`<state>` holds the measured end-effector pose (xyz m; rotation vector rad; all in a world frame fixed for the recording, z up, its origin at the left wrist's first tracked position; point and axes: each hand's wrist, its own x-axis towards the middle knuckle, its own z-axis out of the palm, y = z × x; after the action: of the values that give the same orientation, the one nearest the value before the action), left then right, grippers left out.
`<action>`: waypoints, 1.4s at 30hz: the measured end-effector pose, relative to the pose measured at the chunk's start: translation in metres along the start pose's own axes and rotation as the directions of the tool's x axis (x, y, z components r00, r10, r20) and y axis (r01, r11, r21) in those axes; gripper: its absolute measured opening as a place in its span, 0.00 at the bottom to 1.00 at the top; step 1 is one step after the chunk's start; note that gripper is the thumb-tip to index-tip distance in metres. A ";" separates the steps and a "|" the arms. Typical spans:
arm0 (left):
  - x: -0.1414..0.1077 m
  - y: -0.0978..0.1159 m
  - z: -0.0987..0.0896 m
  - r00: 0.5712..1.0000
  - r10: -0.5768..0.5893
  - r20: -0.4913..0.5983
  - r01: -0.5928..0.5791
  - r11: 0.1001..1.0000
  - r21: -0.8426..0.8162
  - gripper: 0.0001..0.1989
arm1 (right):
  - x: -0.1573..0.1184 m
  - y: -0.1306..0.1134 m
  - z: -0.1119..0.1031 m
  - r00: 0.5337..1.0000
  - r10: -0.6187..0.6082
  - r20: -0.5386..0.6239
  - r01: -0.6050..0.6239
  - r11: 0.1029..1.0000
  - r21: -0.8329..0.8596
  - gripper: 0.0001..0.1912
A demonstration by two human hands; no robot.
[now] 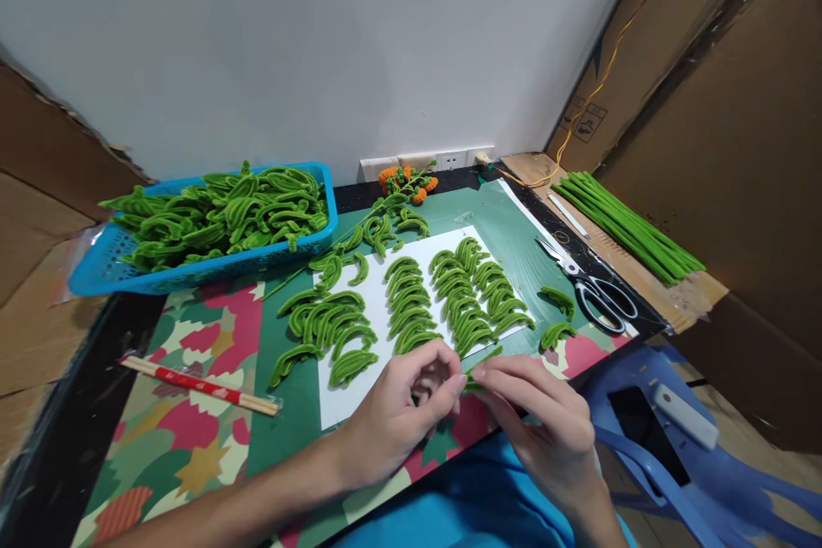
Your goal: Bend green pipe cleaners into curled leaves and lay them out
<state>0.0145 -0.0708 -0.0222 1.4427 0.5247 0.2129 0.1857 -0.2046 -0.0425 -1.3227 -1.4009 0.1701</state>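
Note:
Between my hands, near the table's front edge, is a small green fuzzy piece (475,378). My right hand (536,411) pinches it between thumb and fingers. My left hand (417,398) is closed at its left end, thumb against curled fingers. Beyond them a white sheet (378,355) carries rows of curved green fuzzy pieces (408,300). Two more green pieces (557,334) lie to the right of the sheet, below the scissors.
A blue basket (282,255) heaped with green pieces stands back left. Orange-tipped stem (411,180) lies behind the sheet. Scissors (587,282) and green sticks (629,227) are on the right, wrapped chopsticks (199,385) on the left. A blue stool (610,377) holds a phone.

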 end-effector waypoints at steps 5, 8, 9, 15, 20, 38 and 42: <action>0.002 0.001 -0.001 0.999 -0.021 0.038 0.020 1.000 0.013 0.18 | 0.001 0.002 -0.002 0.996 -0.092 -0.013 0.091 0.994 -0.059 0.20; 0.003 0.001 -0.001 0.996 -0.055 0.074 0.055 0.998 -0.004 0.20 | 0.001 0.002 -0.003 0.995 -0.095 0.008 0.095 0.994 -0.053 0.18; 0.003 0.000 -0.001 0.995 -0.063 0.071 0.065 0.998 -0.022 0.20 | 0.002 0.002 -0.003 0.996 -0.091 0.015 0.091 0.994 -0.054 0.18; 0.002 -0.004 0.000 0.998 -0.046 0.045 0.048 0.998 -0.047 0.20 | 0.004 -0.003 0.000 1.000 0.008 -0.011 -0.008 1.000 -0.027 0.14; 0.000 -0.004 0.001 1.000 0.006 0.003 -0.006 1.000 0.010 0.17 | -0.004 -0.010 0.013 0.956 0.287 -0.056 -0.277 0.950 0.146 0.05; -0.004 0.008 -0.018 0.707 0.566 0.424 -0.656 0.300 0.693 0.18 | 0.010 -0.016 0.014 0.441 0.596 0.672 -0.750 -0.166 0.640 0.21; -0.004 0.019 -0.016 0.820 0.541 0.186 -0.513 0.552 0.657 0.10 | 0.014 -0.015 0.009 0.594 0.630 0.500 -0.731 0.163 0.663 0.16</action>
<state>0.0066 -0.0556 -0.0036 2.3350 0.1612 0.5788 0.1740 -0.1950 -0.0266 -0.9741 -0.4543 1.4153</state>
